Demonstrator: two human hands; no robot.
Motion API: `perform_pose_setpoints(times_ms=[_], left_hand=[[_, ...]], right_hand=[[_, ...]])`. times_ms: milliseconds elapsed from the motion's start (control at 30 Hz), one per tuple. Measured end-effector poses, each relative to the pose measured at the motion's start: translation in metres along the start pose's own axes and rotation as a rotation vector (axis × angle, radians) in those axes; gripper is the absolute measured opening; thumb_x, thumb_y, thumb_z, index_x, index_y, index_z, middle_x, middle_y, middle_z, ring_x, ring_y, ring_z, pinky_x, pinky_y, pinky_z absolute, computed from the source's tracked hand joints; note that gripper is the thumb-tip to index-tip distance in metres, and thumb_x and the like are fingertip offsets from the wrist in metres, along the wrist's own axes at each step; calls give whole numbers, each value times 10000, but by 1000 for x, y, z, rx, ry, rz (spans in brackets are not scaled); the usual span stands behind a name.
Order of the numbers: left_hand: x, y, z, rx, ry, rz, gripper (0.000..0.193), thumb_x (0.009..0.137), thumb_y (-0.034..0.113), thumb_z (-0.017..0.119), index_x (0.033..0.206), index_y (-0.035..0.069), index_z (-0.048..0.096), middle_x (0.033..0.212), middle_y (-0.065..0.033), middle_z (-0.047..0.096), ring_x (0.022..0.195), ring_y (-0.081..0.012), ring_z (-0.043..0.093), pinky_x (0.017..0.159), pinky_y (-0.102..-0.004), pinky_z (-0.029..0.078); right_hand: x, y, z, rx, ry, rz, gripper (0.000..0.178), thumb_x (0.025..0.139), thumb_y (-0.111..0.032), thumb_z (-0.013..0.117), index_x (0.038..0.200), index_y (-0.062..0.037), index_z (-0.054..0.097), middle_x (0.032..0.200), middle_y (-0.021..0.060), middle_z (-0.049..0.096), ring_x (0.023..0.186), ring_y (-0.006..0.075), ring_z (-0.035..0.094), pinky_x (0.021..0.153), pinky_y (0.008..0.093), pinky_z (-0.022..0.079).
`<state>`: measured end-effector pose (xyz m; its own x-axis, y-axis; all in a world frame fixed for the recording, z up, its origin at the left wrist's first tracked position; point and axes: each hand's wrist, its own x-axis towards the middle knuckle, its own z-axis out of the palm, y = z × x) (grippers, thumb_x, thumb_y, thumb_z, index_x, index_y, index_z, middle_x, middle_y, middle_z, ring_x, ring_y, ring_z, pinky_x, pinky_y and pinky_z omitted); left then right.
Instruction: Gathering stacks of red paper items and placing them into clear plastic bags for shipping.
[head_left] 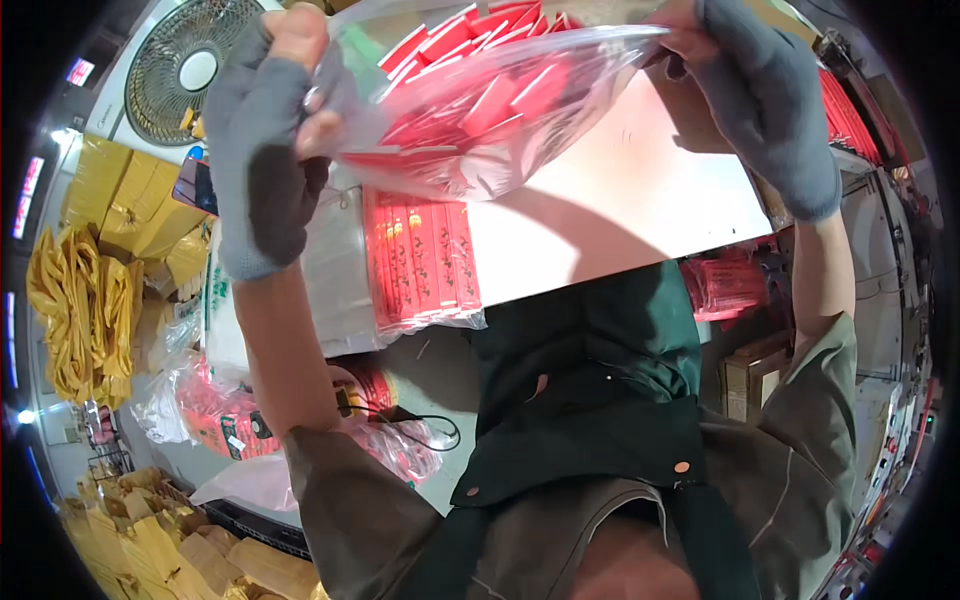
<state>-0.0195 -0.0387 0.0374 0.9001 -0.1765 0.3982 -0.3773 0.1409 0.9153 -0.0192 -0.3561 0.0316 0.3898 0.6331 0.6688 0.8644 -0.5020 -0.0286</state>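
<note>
A clear plastic bag (590,75) is stretched between my hands above the white tabletop (640,190). Many red packets with white edges (470,42) lie loosely inside it. My left hand (262,165), in a grey fingerless glove, pinches the bag's left edge between thumb and fingers. At the opposite corner, my right hand (765,105), gloved the same way, is closed on the plastic, its fingertips partly hidden. Below the bag, near my left forearm, a plastic-wrapped bundle of flat red packets (425,260) rests at the table's front edge.
A fan (195,70) stands at the far left, above parcels wrapped in yellow tape (130,190). Yellow bags (85,310) hang at the left. More wrapped red bundles (225,415) lie low at left. Another red bundle (725,285) and a cardboard box (750,380) sit right of my apron.
</note>
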Motion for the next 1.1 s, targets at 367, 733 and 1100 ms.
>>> perform_pose_setpoints(times_ms=[367, 733, 1100], left_hand=[[-5, -18, 29, 1138, -195, 830, 160, 729, 98, 730, 842, 18, 650, 759, -78, 623, 688, -168, 583, 641, -274, 469], [12, -183, -13, -157, 100, -438, 325, 763, 105, 712, 1060, 3, 627, 970, -54, 657, 867, -132, 617, 742, -293, 499], [78, -305, -85, -314, 425, -470, 364, 772, 214, 719, 1072, 34, 620, 1010, -34, 629, 909, -143, 580, 833, -302, 453]], right_hand=[[36, -16, 86, -98, -223, -57, 315, 843, -327, 602, 1014, -62, 580, 721, 146, 597, 698, 308, 617, 604, 373, 482], [115, 135, 236, 197, 164, 471, 528, 727, -417, 715, 1030, -18, 546, 852, 187, 635, 806, 329, 635, 707, 380, 492], [124, 240, 308, 291, -68, 589, 332, 807, -335, 663, 1008, -72, 634, 846, 157, 648, 762, 276, 624, 692, 343, 489]])
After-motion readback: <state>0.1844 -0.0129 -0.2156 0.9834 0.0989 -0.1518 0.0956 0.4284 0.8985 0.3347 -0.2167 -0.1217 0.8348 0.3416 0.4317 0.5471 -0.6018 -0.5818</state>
